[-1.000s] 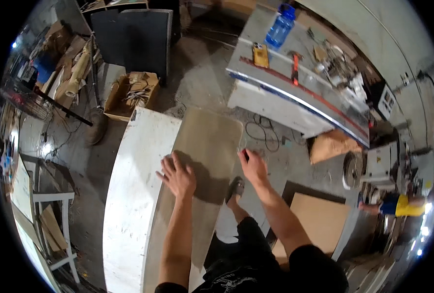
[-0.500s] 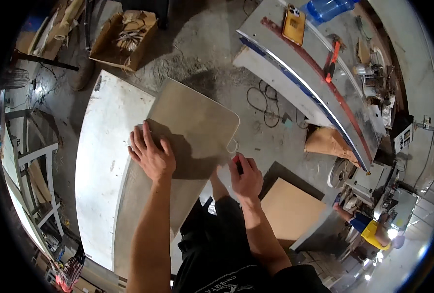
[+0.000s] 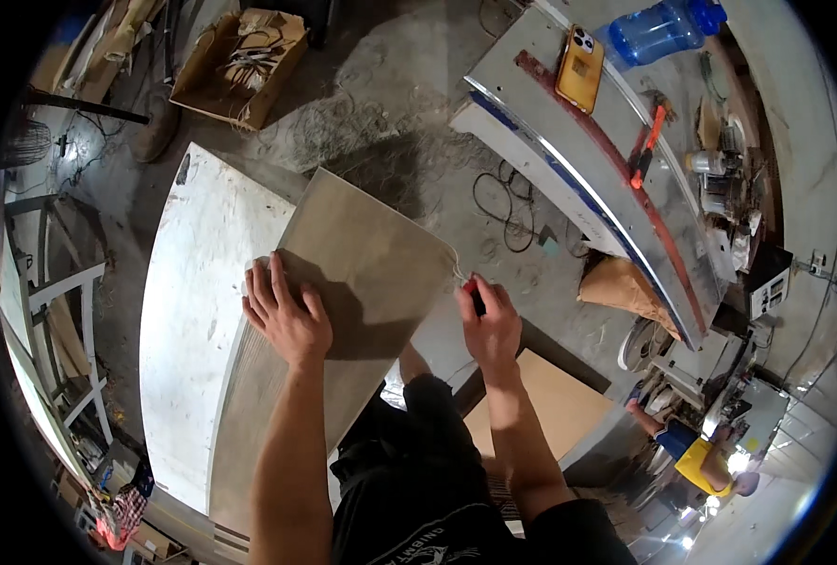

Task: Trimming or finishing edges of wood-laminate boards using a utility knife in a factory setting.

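A brown wood-grain board (image 3: 371, 226) with a thin pale edge lies over a white worktop (image 3: 197, 282), its far right corner sticking out past it. My left hand (image 3: 289, 315) rests flat on the board with its fingers spread. At the board's right corner my right hand (image 3: 492, 330) is closed around a small red-and-black hand tool (image 3: 476, 292), mostly hidden by the fingers. A thin, curled whitish strip (image 3: 457, 267) hangs at that corner, just beyond the tool.
To the right, a grey bench (image 3: 616, 169) carries a phone (image 3: 579, 71), a blue water jug (image 3: 658, 33) and an orange-handled tool (image 3: 646, 151). A cardboard box (image 3: 239, 71) stands on the floor at the back left. Tan panels (image 3: 555, 400) lean near my right arm. Another person (image 3: 701, 457) is at lower right.
My right hand and its tool have moved a little up and to the right, around the board's corner. The thin strip has shifted with them. My left hand stays on the board.
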Demonstrator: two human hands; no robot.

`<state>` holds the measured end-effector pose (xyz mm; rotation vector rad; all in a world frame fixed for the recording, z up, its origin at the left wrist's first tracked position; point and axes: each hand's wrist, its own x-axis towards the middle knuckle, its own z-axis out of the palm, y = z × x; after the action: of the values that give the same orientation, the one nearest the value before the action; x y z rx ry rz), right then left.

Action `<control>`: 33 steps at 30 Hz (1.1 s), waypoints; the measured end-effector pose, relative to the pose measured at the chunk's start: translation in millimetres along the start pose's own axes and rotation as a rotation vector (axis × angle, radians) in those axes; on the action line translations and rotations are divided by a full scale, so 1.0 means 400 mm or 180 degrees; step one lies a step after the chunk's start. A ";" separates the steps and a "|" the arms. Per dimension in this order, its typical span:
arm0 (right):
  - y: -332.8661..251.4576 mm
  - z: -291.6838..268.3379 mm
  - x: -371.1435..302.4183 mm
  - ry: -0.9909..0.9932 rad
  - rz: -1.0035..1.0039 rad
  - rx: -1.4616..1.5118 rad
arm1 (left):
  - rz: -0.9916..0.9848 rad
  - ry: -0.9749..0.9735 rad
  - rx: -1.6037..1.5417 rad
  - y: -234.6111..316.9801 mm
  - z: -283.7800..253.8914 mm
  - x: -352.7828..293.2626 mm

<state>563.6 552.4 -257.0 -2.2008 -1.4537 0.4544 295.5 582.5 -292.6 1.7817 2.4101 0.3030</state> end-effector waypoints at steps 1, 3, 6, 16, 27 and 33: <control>0.003 -0.012 -0.005 -0.0242 -0.0134 0.0008 | -0.0005 0.0004 -0.0023 0.002 -0.002 0.000; 0.002 -0.032 -0.016 -0.0474 -0.0273 -0.0007 | -0.0038 -0.0072 0.0004 0.003 -0.006 0.003; -0.004 -0.045 -0.032 -0.0937 -0.0316 -0.0025 | -0.0055 -0.0084 0.0080 0.000 -0.006 0.005; 0.151 -0.063 0.124 -0.0593 -0.1606 -0.0726 | 0.0077 -0.0094 0.0083 -0.007 -0.004 0.006; 0.069 -0.049 0.356 -0.1245 -0.2782 -0.0795 | 0.0032 -0.0317 0.0164 -0.010 -0.016 0.004; -0.016 0.035 0.389 -0.1138 -0.3031 -0.0654 | 0.0071 -0.0295 -0.0026 0.000 -0.029 0.011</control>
<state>611.7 700.6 -268.7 -1.3213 -2.5877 0.3633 291.5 585.8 -281.3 1.7791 2.3240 0.2270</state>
